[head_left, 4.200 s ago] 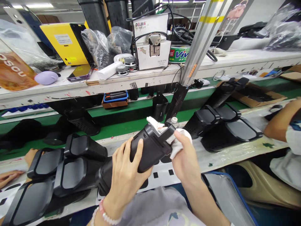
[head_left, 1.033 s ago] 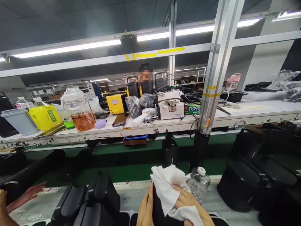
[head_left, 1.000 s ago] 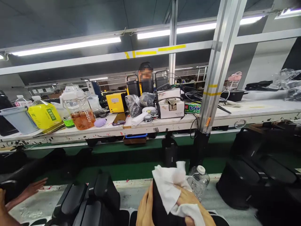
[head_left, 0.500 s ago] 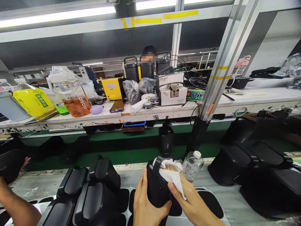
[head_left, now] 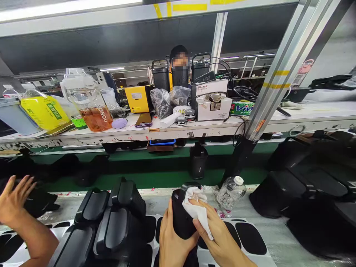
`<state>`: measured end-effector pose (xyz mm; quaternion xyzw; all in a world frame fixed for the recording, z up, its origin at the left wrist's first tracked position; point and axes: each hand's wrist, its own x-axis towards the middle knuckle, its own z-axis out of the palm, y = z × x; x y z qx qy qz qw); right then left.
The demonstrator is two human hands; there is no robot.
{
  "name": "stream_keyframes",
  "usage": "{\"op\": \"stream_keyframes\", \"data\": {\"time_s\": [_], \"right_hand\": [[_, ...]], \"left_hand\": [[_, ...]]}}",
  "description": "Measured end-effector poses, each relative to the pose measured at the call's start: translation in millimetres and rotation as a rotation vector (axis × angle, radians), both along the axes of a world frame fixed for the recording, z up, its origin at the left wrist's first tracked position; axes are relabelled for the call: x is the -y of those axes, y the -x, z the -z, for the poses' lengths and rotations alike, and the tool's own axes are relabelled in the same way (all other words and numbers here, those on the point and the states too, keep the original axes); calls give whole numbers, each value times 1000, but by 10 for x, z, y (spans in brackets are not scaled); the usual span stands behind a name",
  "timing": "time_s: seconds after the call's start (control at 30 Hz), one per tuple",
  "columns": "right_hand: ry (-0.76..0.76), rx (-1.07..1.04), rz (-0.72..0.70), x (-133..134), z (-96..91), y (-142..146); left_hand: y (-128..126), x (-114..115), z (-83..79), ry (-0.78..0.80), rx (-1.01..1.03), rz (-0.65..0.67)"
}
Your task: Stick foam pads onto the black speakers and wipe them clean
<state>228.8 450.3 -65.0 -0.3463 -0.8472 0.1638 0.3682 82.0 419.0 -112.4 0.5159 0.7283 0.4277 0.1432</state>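
My left hand (head_left: 170, 243) wraps around a black plastic speaker housing (head_left: 180, 217) held upright at the bottom middle. My right hand (head_left: 219, 241) pinches a white cloth (head_left: 197, 205) and presses it against the housing's upper right side. Both hands are closed. A small clear plastic bottle (head_left: 230, 187) with a white cap lies just right of the cloth.
Several black housings (head_left: 111, 222) stand at my left and more (head_left: 303, 185) at my right. A co-worker's hand (head_left: 12, 198) reaches in at far left. A white shelf (head_left: 319, 115) behind the green belt (head_left: 155, 180) carries jugs, a yellow box and a white machine. A person sits beyond it.
The camera has tilted down, so more of the bench and my hands show. The cloth has slid from the housing's top to its side. The co-worker's hand has risen at left.
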Motion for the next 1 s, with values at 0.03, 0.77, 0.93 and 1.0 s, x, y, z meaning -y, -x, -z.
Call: {"op": "stream_keyframes", "data": {"time_s": [0.03,0.77,0.93,1.0], "right_hand": [[39,-6,7,6,1,-5],[336,-153,124,-127,205,-171],[338,-127,196,-151,276,-246],[364,-94,270,-149,346,-300]], "left_hand": [[6,-4,20,0,-10,8],[86,-36,95,29,-23,31],[108,-61,192,26,-51,40],[125,-75,209,25,-52,48]]}}
